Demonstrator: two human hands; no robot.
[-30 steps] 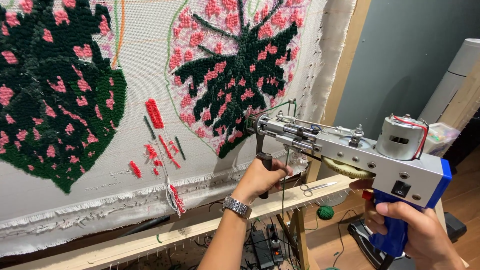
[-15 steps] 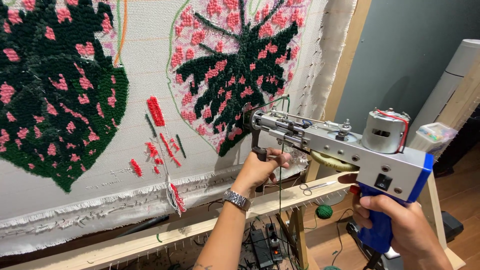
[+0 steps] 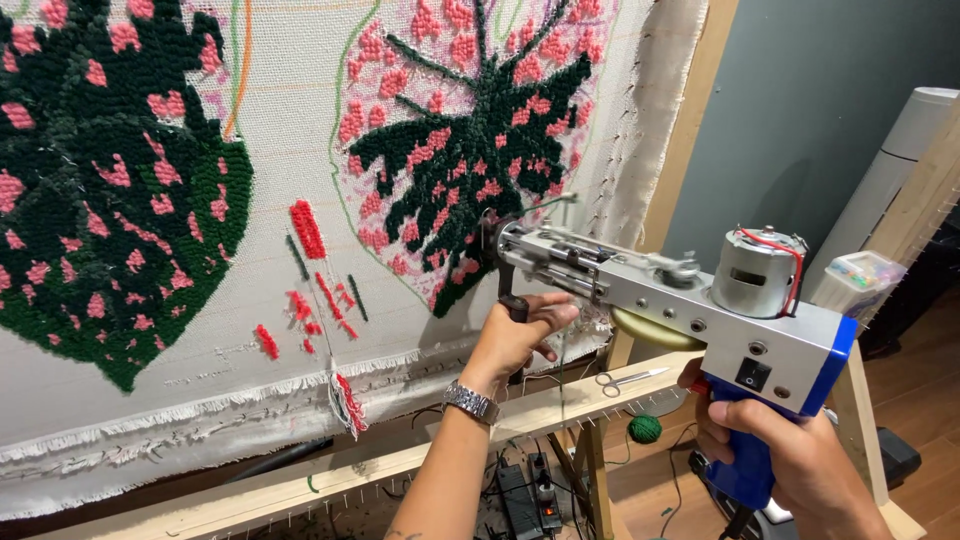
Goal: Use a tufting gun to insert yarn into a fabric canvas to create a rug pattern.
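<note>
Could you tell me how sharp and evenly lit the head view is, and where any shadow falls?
Head view: even, soft light and no glare; the tufting gun and left hand are sharp; the right hand is cut off by the frame's bottom edge; a soft shadow lies on the grey wall behind the gun.

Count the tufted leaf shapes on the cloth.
2: a large leaf at left and a second leaf at centre, where the tufting gun presses; more may lie outside the view.
</note>
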